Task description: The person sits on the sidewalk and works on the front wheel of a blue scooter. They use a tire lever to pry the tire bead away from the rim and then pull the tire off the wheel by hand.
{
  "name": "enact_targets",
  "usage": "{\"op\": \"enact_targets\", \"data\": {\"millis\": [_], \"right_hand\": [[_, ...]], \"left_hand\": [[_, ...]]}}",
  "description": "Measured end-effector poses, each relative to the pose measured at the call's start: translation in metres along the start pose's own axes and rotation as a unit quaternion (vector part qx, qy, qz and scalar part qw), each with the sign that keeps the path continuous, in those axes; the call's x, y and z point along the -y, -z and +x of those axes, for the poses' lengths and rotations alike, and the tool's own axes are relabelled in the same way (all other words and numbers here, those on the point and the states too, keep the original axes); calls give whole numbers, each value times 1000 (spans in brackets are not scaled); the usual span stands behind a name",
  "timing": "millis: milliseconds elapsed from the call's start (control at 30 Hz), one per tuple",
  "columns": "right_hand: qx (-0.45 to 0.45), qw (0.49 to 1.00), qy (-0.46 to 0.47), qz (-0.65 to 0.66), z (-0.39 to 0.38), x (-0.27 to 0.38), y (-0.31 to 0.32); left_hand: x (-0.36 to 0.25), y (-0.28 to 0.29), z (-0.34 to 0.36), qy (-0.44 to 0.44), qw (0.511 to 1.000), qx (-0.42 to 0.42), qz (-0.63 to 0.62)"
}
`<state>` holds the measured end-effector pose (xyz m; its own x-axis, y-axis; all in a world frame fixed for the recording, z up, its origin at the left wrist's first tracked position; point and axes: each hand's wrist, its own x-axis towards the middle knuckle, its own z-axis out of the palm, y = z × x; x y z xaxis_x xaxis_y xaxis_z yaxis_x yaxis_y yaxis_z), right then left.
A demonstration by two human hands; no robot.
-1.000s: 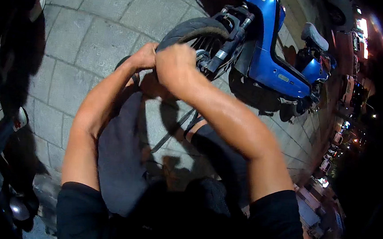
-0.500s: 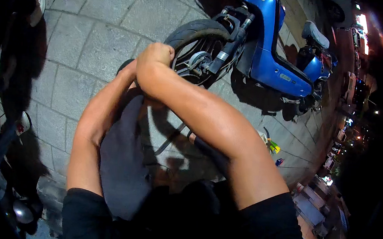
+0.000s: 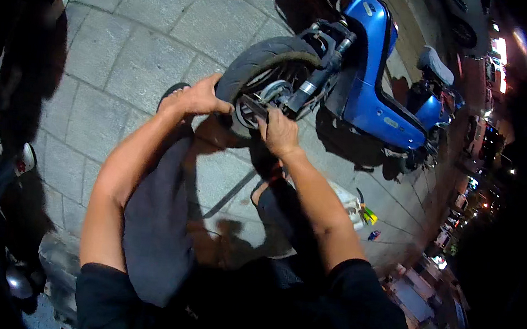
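At 12 o'clock, the tyre (image 3: 246,59) looks partly off its rim (image 3: 241,113), partly seated; your left hand (image 3: 202,99) grasps its 9 o'clock edge, your right hand (image 3: 280,132) pinches a dark piece (image 3: 256,107) at 6.

Frt tyre (image 3: 256,57) | dk, treaded | arnd spoked wheel (image 3: 276,92), in blue scooter (image 3: 361,101) fork (image 3: 309,87)
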<state>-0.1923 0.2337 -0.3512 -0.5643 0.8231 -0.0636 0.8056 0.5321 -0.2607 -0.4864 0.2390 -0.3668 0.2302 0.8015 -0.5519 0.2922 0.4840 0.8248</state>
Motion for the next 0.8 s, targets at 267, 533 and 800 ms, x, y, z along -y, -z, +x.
{"op": "enact_targets", "data": {"millis": [267,533,800], "right_hand": [[126,915,-227,308,-14,23,-30],[98,673,-436,590,-61,62,-24],[33,689,-409,598,-88,94,-54]], "left_hand": [[-2,-28,-24,4,996,-92,-9],[-5,-48,-15,38,996,-63,-41],[-75,-15,-24,54,993,-33,102]]}}
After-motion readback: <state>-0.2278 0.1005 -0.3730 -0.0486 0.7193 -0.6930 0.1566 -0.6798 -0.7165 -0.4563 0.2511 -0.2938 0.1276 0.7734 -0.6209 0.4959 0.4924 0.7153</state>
